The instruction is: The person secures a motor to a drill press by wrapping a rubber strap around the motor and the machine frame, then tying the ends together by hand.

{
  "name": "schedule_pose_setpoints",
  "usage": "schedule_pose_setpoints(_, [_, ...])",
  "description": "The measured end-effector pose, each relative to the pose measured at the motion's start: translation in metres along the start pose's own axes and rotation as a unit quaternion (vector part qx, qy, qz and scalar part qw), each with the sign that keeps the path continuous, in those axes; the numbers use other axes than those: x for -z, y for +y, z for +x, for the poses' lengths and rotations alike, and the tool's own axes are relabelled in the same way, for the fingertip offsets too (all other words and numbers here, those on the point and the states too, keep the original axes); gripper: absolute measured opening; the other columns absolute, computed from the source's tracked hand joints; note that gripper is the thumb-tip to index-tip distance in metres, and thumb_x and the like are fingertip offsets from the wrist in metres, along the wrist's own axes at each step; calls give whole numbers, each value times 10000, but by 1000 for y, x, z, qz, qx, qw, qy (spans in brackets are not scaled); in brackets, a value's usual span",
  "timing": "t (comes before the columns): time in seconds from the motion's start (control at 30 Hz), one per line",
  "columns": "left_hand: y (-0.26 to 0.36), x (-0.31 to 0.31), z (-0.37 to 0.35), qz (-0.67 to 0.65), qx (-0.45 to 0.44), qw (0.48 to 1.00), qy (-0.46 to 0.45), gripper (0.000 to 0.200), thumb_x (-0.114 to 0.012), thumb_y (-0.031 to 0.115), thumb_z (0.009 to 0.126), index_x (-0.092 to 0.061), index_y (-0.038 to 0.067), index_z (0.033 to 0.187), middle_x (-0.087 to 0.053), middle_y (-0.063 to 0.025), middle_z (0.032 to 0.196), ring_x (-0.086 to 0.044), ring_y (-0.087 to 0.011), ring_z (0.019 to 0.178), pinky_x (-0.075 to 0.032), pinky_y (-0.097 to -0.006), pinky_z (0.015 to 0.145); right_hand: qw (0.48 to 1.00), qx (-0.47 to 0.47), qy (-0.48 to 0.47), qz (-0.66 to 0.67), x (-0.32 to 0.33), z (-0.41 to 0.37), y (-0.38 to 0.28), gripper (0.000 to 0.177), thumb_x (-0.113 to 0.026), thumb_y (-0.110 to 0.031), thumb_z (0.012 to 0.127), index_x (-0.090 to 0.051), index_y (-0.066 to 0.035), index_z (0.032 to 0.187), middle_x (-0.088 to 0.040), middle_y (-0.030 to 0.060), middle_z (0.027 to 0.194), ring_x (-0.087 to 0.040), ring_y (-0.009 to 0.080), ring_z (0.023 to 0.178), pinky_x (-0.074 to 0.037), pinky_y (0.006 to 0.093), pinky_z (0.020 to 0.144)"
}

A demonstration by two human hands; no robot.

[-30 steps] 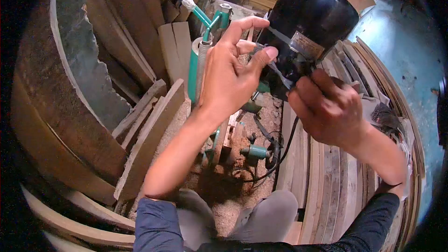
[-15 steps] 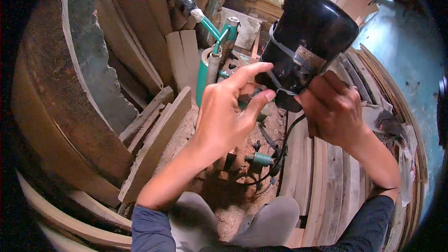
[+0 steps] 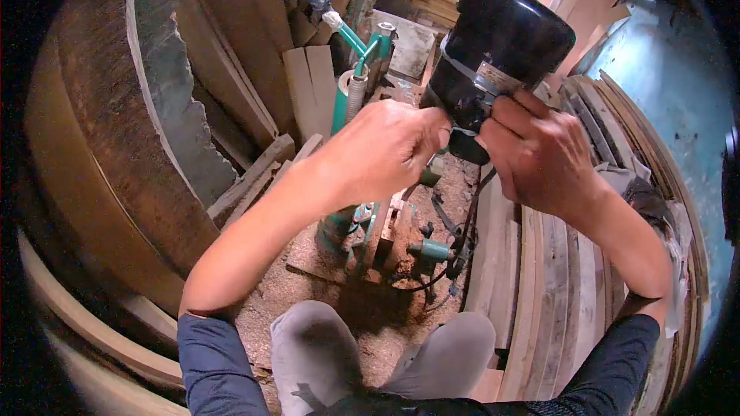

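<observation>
A black motor housing [image 3: 505,27], rounded at the top and with a small label plate [image 3: 499,77], stands tilted in front of me. Around its body runs a thin grey strap [image 3: 460,67]. My left hand [image 3: 397,142] is closed at the housing's lower left, its finger and thumb pinching the strap. On the lower right, my right hand [image 3: 536,142] has its fingers curled against the housing and closed by the other end of the strap. A short light stretch of it shows between both hands; the fingertips are partly hidden.
Beyond my left hand rises a green machine column with a lever [image 3: 351,37] wrapped in black tape. A black cable [image 3: 468,239] hangs below the motor beside a small green cylinder [image 3: 432,250]. Wooden planks [image 3: 539,285] line the right; boards [image 3: 231,46] lean left. Sawdust covers the floor.
My left hand has gone from spread fingers to a closed pinch at the strap, with its forearm swung up. My right hand has shifted slightly up along the housing. The view has shifted slightly.
</observation>
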State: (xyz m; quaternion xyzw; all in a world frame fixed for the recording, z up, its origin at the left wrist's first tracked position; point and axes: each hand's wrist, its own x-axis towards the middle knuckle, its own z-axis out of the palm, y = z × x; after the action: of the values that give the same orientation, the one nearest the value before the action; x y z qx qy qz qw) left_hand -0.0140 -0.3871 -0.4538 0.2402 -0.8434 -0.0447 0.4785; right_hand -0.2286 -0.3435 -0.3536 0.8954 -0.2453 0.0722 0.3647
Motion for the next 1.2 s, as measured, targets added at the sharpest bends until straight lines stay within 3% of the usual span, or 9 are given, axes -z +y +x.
schedule_pose_setpoints(0.2, [17,-34,-20,-190,69,976,75,186,-502,128,952,-563,-6,839,-465,-114,646,-473,-173,600,-395,-344,563,999,-21,-42,24,5,6,2,122,-635,-81,707,-561,-91,803,-565,76,878,-627,286,903,-562,412,656])
schedule_pose_setpoints(0.37, [24,-38,-22,-202,145,965,87,279,-481,214,985,-531,1,812,-467,-83,657,-477,-152,623,-405,-333,584,1000,-2,-8,9,0,1,4,149,-634,-67,676,-540,-94,788,-551,71,866,-621,289,894,-564,408,645])
schedule_pose_setpoints(0.47, [11,-51,-20,-458,232,850,114,298,-441,283,999,-497,75,793,-465,15,741,-431,-122,646,-417,-285,666,1000,9,0,1,-4,-6,4,170,-641,-71,654,-533,-96,783,-547,65,867,-614,284,895,-564,398,620])
schedule_pose_setpoints(0.63, [10,-43,-17,-617,285,726,106,261,-496,266,991,-448,149,762,-377,42,692,-383,-93,607,-429,-290,666,999,30,34,-11,-8,-13,3,186,-658,-92,634,-557,-101,790,-568,59,900,-609,273,904,-565,389,585])
schedule_pose_setpoints(0.73, [9,-41,-18,-744,324,576,99,266,-574,299,977,-488,155,771,-348,70,612,-393,-85,575,-442,-279,675,999,28,27,-10,-7,-11,4,174,-663,-100,643,-581,-109,796,-583,52,915,-614,262,894,-566,378,586])
schedule_pose_setpoints(0.9, [11,-46,-23,-751,315,566,126,281,-560,322,1002,-480,153,794,-376,60,635,-419,-80,602,-452,-278,635,999,32,-4,-37,-6,-15,6,153,-687,-116,671,-613,-114,805,-600,52,926,-618,246,887,-560,356,583])
schedule_pose_setpoints(1.03, [29,-34,-16,-668,406,600,171,272,-542,389,1026,-586,121,1015,-429,58,790,-386,-44,644,-392,-206,575,999,5,35,-4,-9,-19,-2,143,-702,-136,701,-654,-130,836,-607,42,930,-624,236,874,-556,345,588])
schedule_pose_setpoints(1.1, [16,-37,-19,-699,267,652,123,307,-530,384,1034,-604,101,1128,-445,70,809,-369,-27,622,-354,-180,540,997,-5,71,-2,-12,-18,-6,138,-705,-151,726,-683,-147,862,-608,27,930,-634,226,861,-555,331,585])
schedule_pose_setpoints(1.2, [22,-36,-16,-738,238,621,119,213,-501,320,1049,-560,125,1108,-466,81,839,-369,-10,619,-291,-174,515,998,6,60,-11,-8,-15,-12,152,-762,-122,718,-636,-109,802,-596,32,876,-633,220,758,-536,351,553])
